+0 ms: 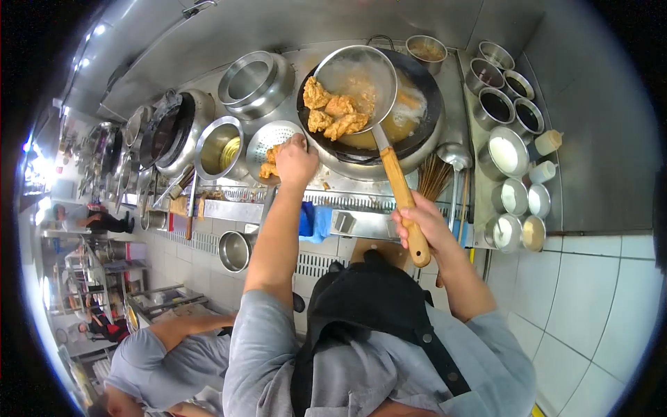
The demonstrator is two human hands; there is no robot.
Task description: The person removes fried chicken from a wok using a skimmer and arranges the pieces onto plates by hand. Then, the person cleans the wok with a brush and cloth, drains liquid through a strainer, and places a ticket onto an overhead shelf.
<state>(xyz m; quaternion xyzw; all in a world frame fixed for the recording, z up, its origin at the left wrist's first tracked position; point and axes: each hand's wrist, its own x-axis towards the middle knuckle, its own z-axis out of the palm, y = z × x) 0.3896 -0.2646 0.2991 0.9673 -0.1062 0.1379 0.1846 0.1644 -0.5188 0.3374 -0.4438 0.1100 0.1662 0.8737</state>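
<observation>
My right hand point(425, 221) is wrapped around the wooden handle of a wire-mesh strainer point(365, 73). Several golden fried chicken pieces point(339, 117) lie in the mesh, over a black wok point(432, 118) of bubbling oil point(406, 115). To its left is a round perforated skimmer point(272, 136) with a few more fried pieces point(269, 167) in it. My left hand point(297, 163) is over the skimmer's right side, fingers curled in beside those pieces. Its fingertips are partly hidden, so I cannot make out what they pinch.
A metal pot of yellow oil point(226, 149) and stacked steel bowls point(253, 80) stand left. Sauce and powder containers point(504, 153) line the right counter; a ladle point(455, 156) and bamboo brush point(434, 177) lie nearer. Another person point(163, 354) is at lower left.
</observation>
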